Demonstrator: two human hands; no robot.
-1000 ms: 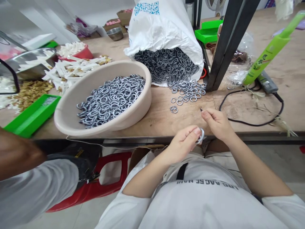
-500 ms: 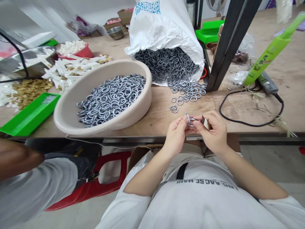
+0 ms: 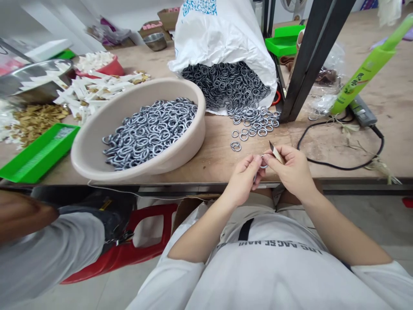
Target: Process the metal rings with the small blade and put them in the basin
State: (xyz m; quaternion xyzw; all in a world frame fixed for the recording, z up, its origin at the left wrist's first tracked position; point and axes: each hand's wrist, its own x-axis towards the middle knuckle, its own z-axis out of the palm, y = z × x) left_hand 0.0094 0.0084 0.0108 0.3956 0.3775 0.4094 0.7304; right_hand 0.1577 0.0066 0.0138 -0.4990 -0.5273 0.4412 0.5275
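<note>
Just over the table's front edge, my left hand (image 3: pixel 242 177) is closed, pinching a grey metal ring (image 3: pixel 263 165) between thumb and fingers. My right hand (image 3: pixel 293 168) meets it from the other side, its thumb and fingertips at the same ring. Held in the right hand is a small pale tool with a dark pointed tip (image 3: pixel 276 153), slanting up and left; its lower end is hidden by the fingers. Whether a second ring lies within the left fingers I cannot tell. Several loose rings (image 3: pixel 258 122) lie on the table beyond my hands.
A beige basin (image 3: pixel 196 144) full of rings stands to the left. Behind it a white sack (image 3: pixel 222 38) spills more rings. A black metal post (image 3: pixel 309 64) rises at right, near a cable (image 3: pixel 342 165) and a green packet (image 3: pixel 364 77). Another person's arm (image 3: pixel 26 215) is at far left.
The two linked-looking rings between my fingers have been turned, and now one ring shows. The tool in my right hand has swung so its dark tip points up and left.
</note>
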